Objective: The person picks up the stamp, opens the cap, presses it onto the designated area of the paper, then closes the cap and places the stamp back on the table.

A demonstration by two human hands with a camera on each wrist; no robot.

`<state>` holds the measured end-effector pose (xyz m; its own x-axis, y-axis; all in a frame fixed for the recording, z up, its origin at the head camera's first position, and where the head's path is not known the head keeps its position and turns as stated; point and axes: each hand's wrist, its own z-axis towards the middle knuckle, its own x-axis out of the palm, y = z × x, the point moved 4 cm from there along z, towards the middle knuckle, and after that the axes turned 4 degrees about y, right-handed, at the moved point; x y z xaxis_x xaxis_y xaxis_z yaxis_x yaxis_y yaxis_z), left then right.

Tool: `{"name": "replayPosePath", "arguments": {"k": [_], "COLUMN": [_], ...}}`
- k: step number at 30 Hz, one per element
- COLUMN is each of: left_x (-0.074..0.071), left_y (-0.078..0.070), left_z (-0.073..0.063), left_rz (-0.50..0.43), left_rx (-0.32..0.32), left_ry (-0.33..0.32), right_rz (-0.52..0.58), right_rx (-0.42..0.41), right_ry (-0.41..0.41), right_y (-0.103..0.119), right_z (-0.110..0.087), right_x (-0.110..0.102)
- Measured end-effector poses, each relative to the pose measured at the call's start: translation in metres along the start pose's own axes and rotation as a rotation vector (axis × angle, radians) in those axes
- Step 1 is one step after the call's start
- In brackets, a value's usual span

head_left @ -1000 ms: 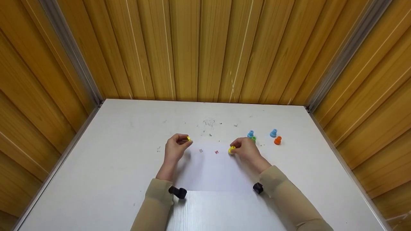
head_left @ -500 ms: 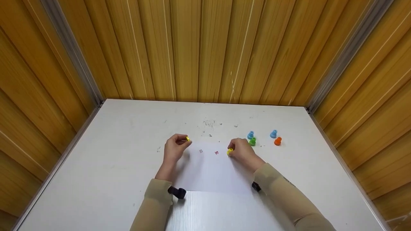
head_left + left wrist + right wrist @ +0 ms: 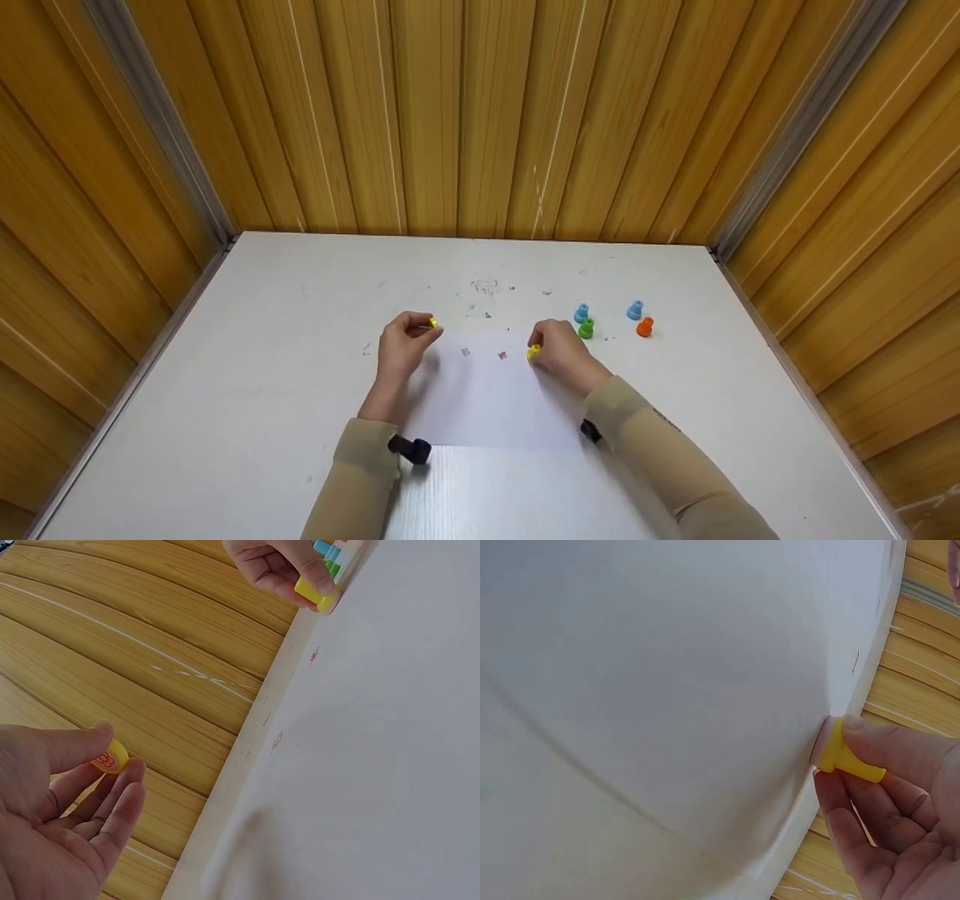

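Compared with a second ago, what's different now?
The right grip has shifted left, taking its yellow stamp slightly closer to the red mark. That uncovers the green stamp, partly hidden earlier. Nothing was visibly taken up or let go. The left grip keeps its yellow piece; the two blue stamps, orange stamp and paper stay put.

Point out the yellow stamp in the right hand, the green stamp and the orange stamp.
Yellow stamp (image 3: pixel 845 756) in the right hand (image 3: pixel 911 817): right wrist view, middle of its yellow body.
Green stamp (image 3: pixel 586 329): head view, middle of its body.
Orange stamp (image 3: pixel 644 328): head view, middle of its body.
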<state>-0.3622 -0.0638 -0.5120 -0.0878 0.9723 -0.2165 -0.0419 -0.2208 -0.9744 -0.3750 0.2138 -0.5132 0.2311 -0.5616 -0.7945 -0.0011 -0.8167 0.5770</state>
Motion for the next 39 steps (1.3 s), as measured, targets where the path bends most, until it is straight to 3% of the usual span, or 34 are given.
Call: {"name": "replayPosePath", "arguments": {"k": [6,23,29,33,36,39], "left_x": [0.000,0.000,0.002,0.004,0.008,0.016], "left_y": [0.002,0.000,-0.005,-0.010,-0.016,-0.022], "left_z": [0.001,0.000,0.001,-0.002,-0.006,-0.009], "left_rz": [0.000,-0.005,-0.002,0.003,-0.002,-0.014], "left_rx": [0.003,-0.012,0.018,0.031,0.040,0.065], "left_ry": [-0.009,-0.015,0.001,0.014,0.033,0.074], "right_rz": [-0.044,-0.031,-0.003,0.149,0.342,0.568], "right_rx": [-0.044,0.038,0.040,-0.006,-0.069,-0.137], "right_ry": [-0.005,0.014,0.018,-0.079,-0.173,-0.218], "right_y": [0.004,0.001,0.004,0.016,0.027,0.030], "right_z": [0.003,0.001,0.000,-0.011,-0.027,-0.041], "right_x": [-0.002,0.001,-0.004,-0.029,-0.050,-0.055]}}
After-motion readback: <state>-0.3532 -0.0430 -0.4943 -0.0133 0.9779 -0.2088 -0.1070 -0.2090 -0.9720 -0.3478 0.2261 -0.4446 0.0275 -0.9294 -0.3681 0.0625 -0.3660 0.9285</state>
